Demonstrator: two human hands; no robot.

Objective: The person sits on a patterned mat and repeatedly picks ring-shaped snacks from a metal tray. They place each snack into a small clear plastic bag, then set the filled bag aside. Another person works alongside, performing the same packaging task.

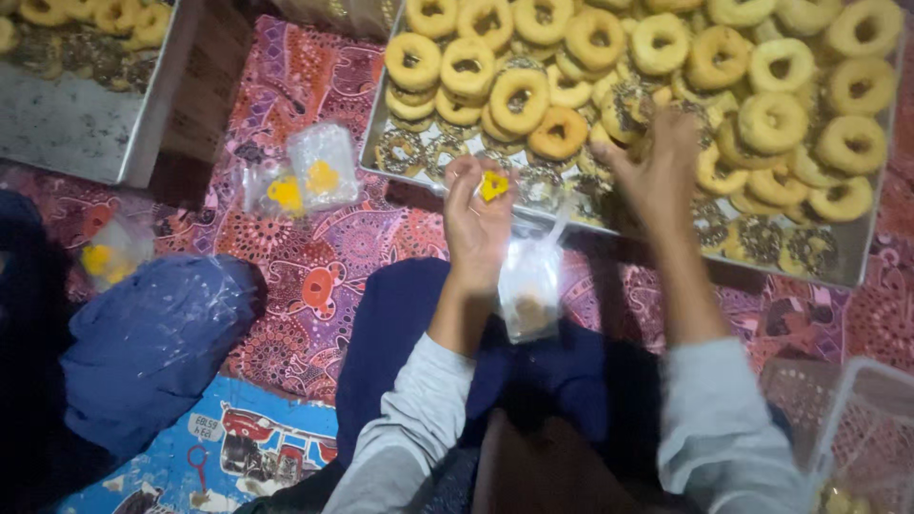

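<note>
My left hand (476, 224) is closed on a small clear plastic bag (529, 286) with a yellow label (493, 185); the bag hangs open below my fingers over my lap. My right hand (657, 167) reaches with spread fingers onto a large metal tray (862, 257) heaped with ring doughnuts (519, 95), plain ones and dark-sprinkled ones. Its fingertips touch the doughnuts near the tray's front middle; the hand is blurred, so I cannot see whether it holds one.
Two packed clear bags with yellow labels (309, 176) lie on the patterned purple cloth (314, 276), a third bag (105, 252) at left. A second metal tray (67, 114) sits at top left. A clear plastic container (857, 438) stands at lower right. Another person's blue-clad knee (152, 343) is at left.
</note>
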